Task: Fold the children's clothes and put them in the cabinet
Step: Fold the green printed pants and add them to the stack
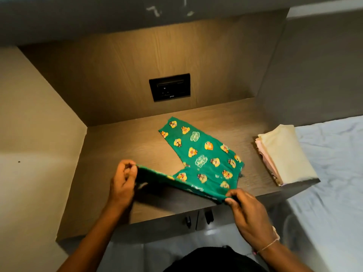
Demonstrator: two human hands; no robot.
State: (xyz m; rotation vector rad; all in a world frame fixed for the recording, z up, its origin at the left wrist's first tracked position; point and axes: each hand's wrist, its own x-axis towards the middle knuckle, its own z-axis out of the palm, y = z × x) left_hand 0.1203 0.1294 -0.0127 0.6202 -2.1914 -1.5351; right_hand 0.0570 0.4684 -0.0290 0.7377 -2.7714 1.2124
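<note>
Both hands are pinching the near edge of the green trousers (204,160): the left hand (122,179) gripping one corner, the right hand (245,209) clamping the other, lifting that hem off the wood-grain shelf (121,146). Beyond the grip, the soft, cartoon-printed cloth is lying flat, its one visible leg running away towards the back-left. Right of the grip, a folded cream-and-pink pile (284,154) is sitting at the shelf's edge.
</note>
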